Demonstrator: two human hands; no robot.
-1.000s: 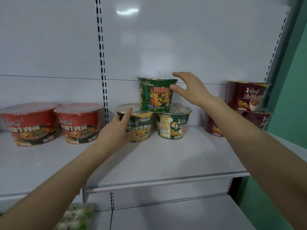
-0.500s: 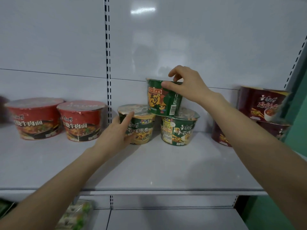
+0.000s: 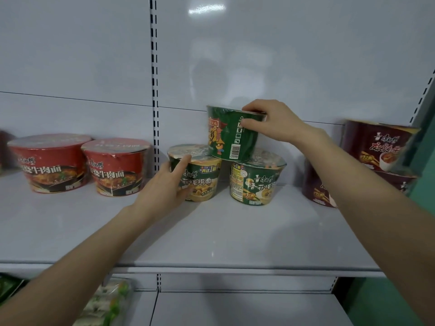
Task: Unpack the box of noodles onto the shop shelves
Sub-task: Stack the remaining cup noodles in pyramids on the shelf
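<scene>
Two green noodle bowls stand side by side on the grey shelf (image 3: pixel 235 234): the left bowl (image 3: pixel 202 180) and the right bowl (image 3: pixel 255 182). A third green bowl (image 3: pixel 229 137) sits stacked across their lids, its barcode side facing me. My right hand (image 3: pixel 270 121) grips that top bowl at its rim, thumb on the side and fingers over the lid. My left hand (image 3: pixel 164 184) holds the left bowl's side, thumb up near its rim.
Two red noodle bowls (image 3: pixel 82 163) stand to the left on the same shelf. Stacked dark red bowls (image 3: pixel 372 158) stand at the right by a green wall (image 3: pixel 423 137). Packaged goods (image 3: pixel 103 302) lie on the lower shelf at bottom left.
My right hand closed on the top bowl's rim and turned it, so the barcode now faces me. My left hand stayed on the left bowl.
</scene>
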